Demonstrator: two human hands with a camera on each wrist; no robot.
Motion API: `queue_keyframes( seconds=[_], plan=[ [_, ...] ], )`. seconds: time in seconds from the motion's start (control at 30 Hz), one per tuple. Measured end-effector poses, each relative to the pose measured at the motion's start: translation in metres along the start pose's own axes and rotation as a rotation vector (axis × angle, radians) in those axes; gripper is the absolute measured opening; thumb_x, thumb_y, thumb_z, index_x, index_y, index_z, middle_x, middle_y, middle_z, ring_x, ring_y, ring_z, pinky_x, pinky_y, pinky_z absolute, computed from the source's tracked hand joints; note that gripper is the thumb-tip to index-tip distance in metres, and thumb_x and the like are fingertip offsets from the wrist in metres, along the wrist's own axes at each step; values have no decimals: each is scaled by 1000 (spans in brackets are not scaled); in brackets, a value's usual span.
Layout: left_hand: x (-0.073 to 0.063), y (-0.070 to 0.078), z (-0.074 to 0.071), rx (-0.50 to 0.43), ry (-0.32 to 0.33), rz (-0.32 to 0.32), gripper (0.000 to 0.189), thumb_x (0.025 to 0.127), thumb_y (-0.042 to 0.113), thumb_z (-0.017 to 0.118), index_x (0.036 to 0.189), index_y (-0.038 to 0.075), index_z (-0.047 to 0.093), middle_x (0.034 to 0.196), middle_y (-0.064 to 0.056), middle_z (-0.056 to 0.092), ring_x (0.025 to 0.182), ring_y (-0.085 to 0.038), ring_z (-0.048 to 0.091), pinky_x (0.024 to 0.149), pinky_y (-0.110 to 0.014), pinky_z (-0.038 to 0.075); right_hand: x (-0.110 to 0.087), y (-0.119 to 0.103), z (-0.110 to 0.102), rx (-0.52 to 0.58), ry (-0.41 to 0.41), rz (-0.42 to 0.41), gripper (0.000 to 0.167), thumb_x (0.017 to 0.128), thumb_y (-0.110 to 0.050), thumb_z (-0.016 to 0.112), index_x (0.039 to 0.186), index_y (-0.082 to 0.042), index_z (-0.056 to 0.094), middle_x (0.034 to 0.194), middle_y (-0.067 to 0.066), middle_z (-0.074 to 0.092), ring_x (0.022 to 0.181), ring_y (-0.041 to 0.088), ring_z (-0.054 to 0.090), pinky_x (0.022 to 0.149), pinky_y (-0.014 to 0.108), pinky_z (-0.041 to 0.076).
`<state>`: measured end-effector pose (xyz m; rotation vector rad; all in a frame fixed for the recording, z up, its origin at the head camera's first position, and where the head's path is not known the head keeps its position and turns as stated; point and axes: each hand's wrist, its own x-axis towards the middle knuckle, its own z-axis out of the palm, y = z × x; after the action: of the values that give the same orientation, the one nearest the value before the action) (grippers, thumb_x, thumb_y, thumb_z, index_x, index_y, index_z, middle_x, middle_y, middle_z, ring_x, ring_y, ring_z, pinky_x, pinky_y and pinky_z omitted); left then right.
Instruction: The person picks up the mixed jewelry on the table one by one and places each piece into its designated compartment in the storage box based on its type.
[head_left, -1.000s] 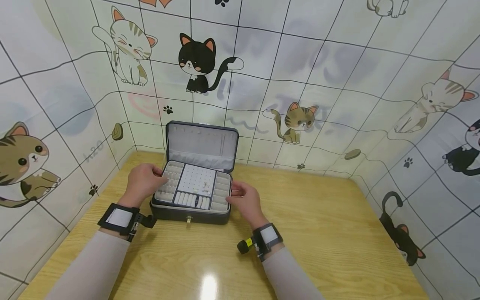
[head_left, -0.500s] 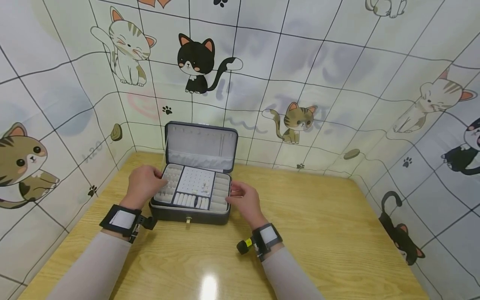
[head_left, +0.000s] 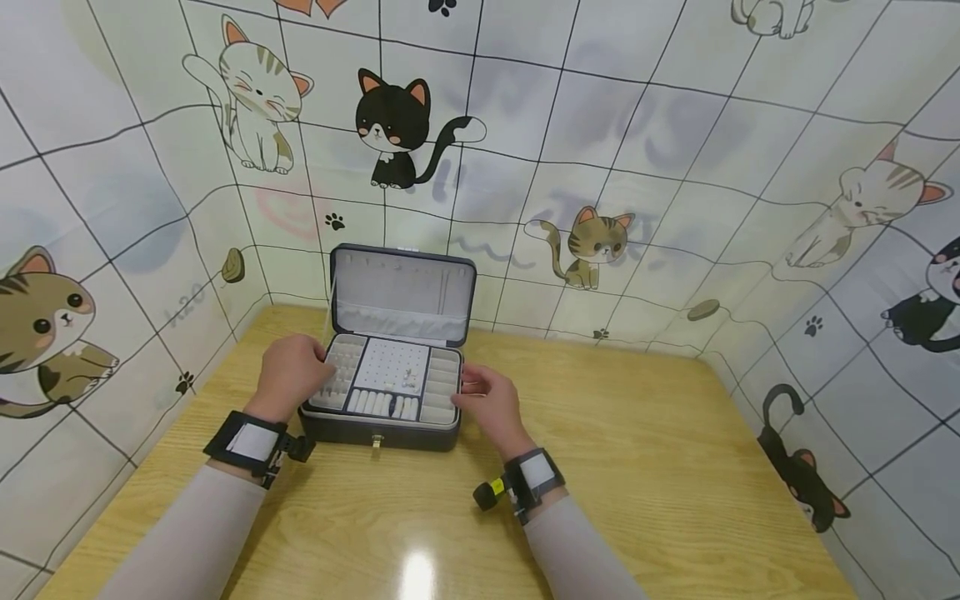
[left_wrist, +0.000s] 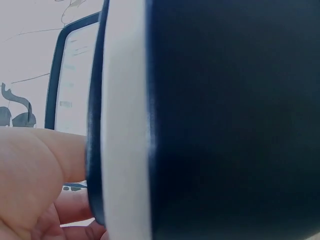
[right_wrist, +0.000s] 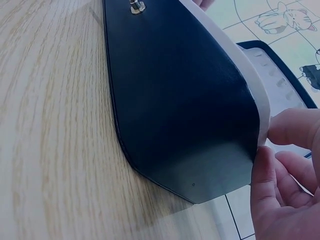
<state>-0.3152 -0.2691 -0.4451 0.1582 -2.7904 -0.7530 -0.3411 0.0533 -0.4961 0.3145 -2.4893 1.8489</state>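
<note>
A dark blue jewelry box (head_left: 330, 429) stands on the table with its pale-lined lid (head_left: 397, 287) raised. Inside lies a jewelry tray (head_left: 442, 379) with side compartments, a dotted panel and ring rolls; small earrings sit on the panel. My left hand (head_left: 288, 375) pinches the tray's left edge, and in the left wrist view a dark tray edge (left_wrist: 95, 150) shows beside the box's white rim (left_wrist: 125, 125). At the opposite end my right hand (head_left: 495, 408) grips the box's right rim, thumb (right_wrist: 292, 127) inside and fingers outside the wall.
The wooden table (head_left: 615, 467) extends to the right and in front of the box. A cat-patterned curtain (head_left: 510, 192) hangs close behind the lid and around both sides. A gold clasp (head_left: 377, 442) is on the box's front.
The tray's left and back edges have sunk lower into the box, and my left hand has come down slightly with them. My right hand has stayed in place.
</note>
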Motion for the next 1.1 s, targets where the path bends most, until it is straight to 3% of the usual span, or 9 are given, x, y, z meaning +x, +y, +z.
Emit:
queue_keyframes(
  seconds=[0.27,0.63,0.83,1.0,1.1],
  plan=[
    [-1,3,-1,28,-40,-13,25,83,5,68,60,7,63,54,-2,48,54,-22,48,50,-31,32,2,3,1,-26,-2,-17,52,85,-3,84,135,-3,70,125,14,75,107,27,73,95,38,61],
    [0,4,-2,37,-58,-34,15,86,6,70,72,2,73,63,-9,62,62,-27,55,53,-33,39,3,8,5,12,7,-12,47,87,0,80,133,-5,71,128,15,72,109,28,68,98,37,59],
    [1,4,-3,42,-64,-30,11,86,5,71,78,-1,75,68,-11,65,65,-28,58,55,-33,41,4,23,10,70,18,-40,43,89,0,75,131,-7,72,126,14,67,103,21,61,93,27,53],
    [4,-2,-2,19,-62,-13,10,85,7,73,80,-1,75,72,-12,67,67,-28,59,56,-33,41,5,29,12,123,6,-52,46,88,2,71,134,-5,70,126,15,63,102,19,57,88,22,50],
    [8,-12,0,-40,-82,-19,10,84,9,75,84,-1,76,80,-14,70,73,-29,60,59,-32,42,6,29,13,135,-17,-52,48,89,3,70,136,-7,69,126,13,62,102,19,56,88,22,50]
  ],
)
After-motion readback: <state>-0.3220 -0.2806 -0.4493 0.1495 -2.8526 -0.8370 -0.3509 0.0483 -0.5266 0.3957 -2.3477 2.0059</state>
